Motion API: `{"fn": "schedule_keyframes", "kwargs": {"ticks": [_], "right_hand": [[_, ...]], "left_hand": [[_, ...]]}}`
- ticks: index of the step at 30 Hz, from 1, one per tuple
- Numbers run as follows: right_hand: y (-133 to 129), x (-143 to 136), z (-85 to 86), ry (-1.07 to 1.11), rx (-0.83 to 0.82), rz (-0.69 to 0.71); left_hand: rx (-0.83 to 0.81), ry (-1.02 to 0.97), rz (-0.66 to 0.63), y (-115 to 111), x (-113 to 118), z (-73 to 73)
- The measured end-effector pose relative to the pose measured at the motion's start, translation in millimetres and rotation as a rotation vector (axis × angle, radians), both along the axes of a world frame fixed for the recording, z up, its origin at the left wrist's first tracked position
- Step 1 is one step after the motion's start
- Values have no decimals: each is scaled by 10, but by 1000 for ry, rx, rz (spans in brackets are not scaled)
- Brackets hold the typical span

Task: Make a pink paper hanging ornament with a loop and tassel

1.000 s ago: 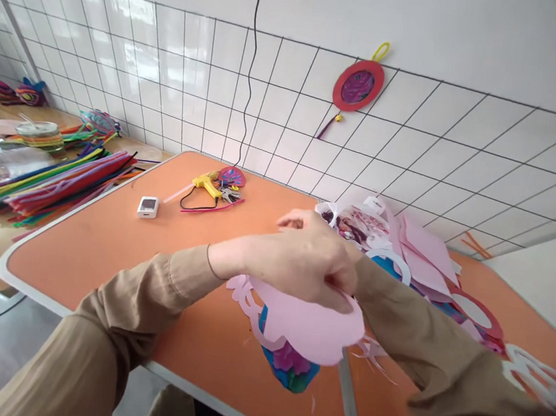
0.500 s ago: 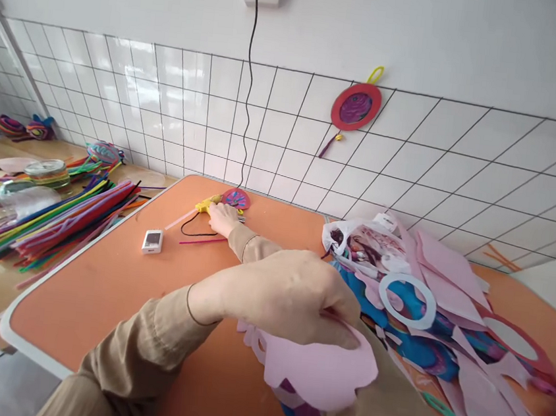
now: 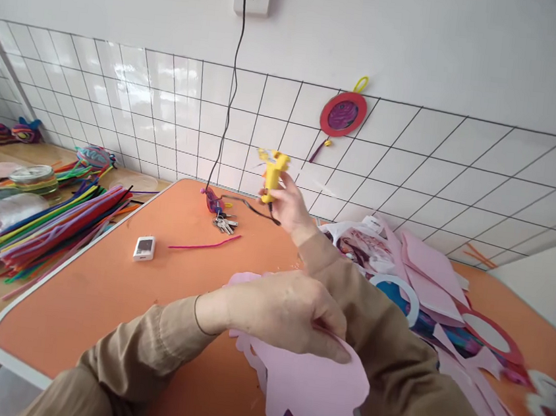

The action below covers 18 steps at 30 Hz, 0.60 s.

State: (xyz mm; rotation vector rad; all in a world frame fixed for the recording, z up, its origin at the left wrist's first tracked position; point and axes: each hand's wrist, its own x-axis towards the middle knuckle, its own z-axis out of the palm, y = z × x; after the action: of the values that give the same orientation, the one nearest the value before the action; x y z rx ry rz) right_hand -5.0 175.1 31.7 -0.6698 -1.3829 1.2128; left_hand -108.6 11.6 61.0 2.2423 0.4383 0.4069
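Left hand: the left hand (image 3: 282, 311) is closed, thumb against curled fingers, pinching the upper edge of the scalloped pink paper (image 3: 314, 384).
Pink paper: under and below that hand, over the orange bench (image 3: 100, 295).
Right hand: the right hand (image 3: 291, 206) is curled around the handle of the yellow glue gun (image 3: 272, 177), raised beyond the left hand.
Keys: the keys (image 3: 225, 224) lie left of the right hand.
White device: the small white device (image 3: 144, 248) sits well left of both hands.
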Motion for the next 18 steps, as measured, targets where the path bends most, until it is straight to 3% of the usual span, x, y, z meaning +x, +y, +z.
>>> {"fn": "schedule_keyframes", "kwargs": {"ticks": [2, 7, 13, 18], "right_hand": [[-166, 300, 55, 93, -16, -40], [-583, 871, 130, 18, 94, -141], [-911, 1133, 57, -189, 111, -173], [-1059, 1278, 14, -55, 69, -183]], "left_hand": [[-77, -4, -21, 8, 51, -51], [-105, 9, -44, -1, 212, -202], [-180, -25, -42, -40, 400, -399], [-293, -23, 19, -14, 350, -320]]}}
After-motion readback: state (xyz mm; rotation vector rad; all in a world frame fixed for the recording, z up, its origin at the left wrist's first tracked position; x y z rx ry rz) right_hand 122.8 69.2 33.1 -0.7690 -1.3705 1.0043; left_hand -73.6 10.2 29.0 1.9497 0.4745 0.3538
